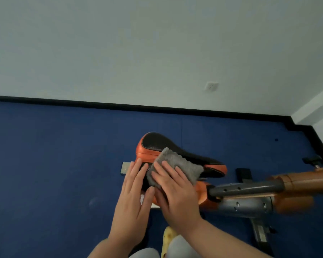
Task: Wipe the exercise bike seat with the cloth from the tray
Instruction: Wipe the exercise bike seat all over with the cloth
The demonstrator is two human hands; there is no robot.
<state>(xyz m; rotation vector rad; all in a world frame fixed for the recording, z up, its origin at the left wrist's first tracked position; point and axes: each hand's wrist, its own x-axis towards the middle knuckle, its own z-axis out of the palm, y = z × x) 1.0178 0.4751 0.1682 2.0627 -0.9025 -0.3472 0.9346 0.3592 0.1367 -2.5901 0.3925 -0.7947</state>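
Note:
The exercise bike seat (157, 142) is black on top with orange sides, in the middle of the head view. A grey fluffy cloth (181, 164) lies across its near half. My right hand (177, 198) lies flat on the cloth's near edge with fingers spread, pressing it against the seat. My left hand (134, 198) rests flat on the seat's near left side, fingers apart, right beside the cloth, holding nothing.
The bike's grey and orange frame (250, 189) runs off to the right. Dark blue floor (54, 164) surrounds the bike, ending at a black skirting and white wall. A yellow shoe (169, 237) shows below my hands. No tray is in view.

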